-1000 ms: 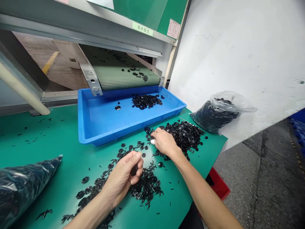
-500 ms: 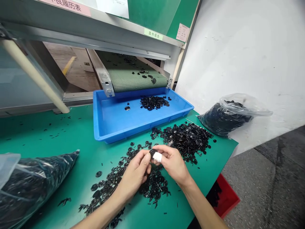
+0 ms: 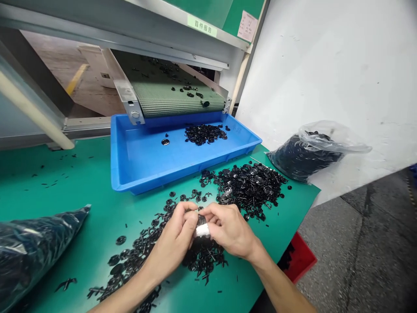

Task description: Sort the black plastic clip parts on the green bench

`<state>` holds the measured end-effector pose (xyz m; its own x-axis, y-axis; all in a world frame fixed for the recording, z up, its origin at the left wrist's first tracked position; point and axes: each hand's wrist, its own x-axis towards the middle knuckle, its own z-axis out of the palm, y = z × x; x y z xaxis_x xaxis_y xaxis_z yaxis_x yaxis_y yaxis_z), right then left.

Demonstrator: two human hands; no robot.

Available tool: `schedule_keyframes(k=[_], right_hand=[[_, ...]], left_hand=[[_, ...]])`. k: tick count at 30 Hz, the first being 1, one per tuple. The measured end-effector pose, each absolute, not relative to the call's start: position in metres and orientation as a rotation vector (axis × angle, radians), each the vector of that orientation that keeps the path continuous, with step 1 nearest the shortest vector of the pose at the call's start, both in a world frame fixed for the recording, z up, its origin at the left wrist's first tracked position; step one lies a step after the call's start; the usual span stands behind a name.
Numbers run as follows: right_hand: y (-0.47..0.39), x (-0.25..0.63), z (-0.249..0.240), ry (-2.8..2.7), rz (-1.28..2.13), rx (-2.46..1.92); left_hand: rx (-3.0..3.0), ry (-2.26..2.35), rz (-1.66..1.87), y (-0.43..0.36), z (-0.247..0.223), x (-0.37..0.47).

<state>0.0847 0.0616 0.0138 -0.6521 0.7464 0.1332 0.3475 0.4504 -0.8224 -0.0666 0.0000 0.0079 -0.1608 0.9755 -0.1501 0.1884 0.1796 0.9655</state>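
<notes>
Close together over the green table (image 3: 97, 174), both hands pinch a small black round part (image 3: 201, 220). My left hand (image 3: 177, 232) grips it from the left with thumb and fingers. My right hand (image 3: 231, 228), with white tape round its thumb, holds it from the right. Below and left of the hands spreads a loose pile of black parts (image 3: 205, 258). A denser heap of black parts (image 3: 250, 187) lies beyond my right hand. The held part is partly covered by the fingers.
A blue tray (image 3: 169, 174) with black parts stands under the end of a green conveyor belt (image 3: 176, 93). Filled plastic bags lie at the left (image 3: 35, 248) and right (image 3: 306, 152). A red bin (image 3: 302, 258) is below the table's right edge.
The view has shifted, so the tray and belt appear further left and slightly higher. Both hands are still together on the black part, which has tilted between the fingers.
</notes>
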Motion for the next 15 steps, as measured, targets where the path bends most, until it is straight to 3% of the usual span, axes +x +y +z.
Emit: schedule_keyframes(k=[8, 10, 13, 15], right_hand=[[0.064, 0.077, 0.001, -2.133, 1.136, -0.961], [0.083, 0.078, 0.006, -2.323, 0.932, -0.975], [0.122, 0.076, 0.012, -2.594, 0.320, -1.156], [0.144, 0.069, 0.012, -2.639, 0.185, -1.206]], left_hand=[[0.917, 1.500, 1.142, 0.003, 0.007, -0.060], [0.804, 1.421, 1.223, 0.009, 0.006, -0.063], [0.586, 1.274, 1.420, 0.017, 0.009, -0.070], [0.491, 1.173, 1.506, 0.020, 0.014, -0.074]])
